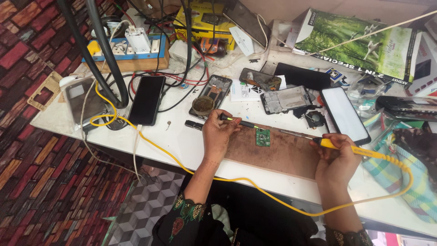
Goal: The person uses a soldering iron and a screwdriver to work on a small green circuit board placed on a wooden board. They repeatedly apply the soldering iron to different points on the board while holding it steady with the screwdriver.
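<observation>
You have one view only, from the camera on your head, so no second view shares the scene. It looks steeply down and forward over the white tabletop (pixel 191 146), close enough that your forearms fill the lower middle. Your left hand (pixel 217 135) sits near centre and your right hand (pixel 336 159) right of centre. The patterned floor (pixel 41 173) takes the left edge; the tabletop's far clutter reaches the top.

A black smartphone (pixel 146 99) lay beyond the left hand; a white-screened phone (pixel 344 114) and green carton (pixel 359 41) lay beyond the right.
</observation>
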Demonstrator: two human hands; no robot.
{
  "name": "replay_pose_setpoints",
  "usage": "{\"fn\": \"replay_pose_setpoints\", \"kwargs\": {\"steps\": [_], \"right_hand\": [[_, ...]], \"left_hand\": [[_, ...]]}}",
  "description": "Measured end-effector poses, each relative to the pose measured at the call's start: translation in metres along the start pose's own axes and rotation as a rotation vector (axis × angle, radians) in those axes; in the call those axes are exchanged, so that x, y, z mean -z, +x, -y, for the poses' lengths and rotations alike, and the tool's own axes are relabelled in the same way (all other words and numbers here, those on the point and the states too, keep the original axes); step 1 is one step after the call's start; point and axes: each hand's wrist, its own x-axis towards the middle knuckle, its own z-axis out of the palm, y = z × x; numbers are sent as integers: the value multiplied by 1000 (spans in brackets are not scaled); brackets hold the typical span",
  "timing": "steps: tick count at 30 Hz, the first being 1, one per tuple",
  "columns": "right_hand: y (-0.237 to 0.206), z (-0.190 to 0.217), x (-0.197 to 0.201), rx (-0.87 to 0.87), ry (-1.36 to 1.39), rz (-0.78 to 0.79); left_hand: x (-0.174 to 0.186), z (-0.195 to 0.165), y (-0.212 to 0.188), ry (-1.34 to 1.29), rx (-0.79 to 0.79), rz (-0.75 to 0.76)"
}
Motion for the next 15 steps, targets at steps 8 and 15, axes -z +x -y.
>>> {"fn": "replay_pose_setpoints", "kwargs": {"steps": [8,15], "right_hand": [[0,1,-1,-1,-10,9],[-1,2,-3,11,-17,36]], "left_hand": [[0,1,0,-13,-17,9],[0,4,1,-22,-32,12]]}}
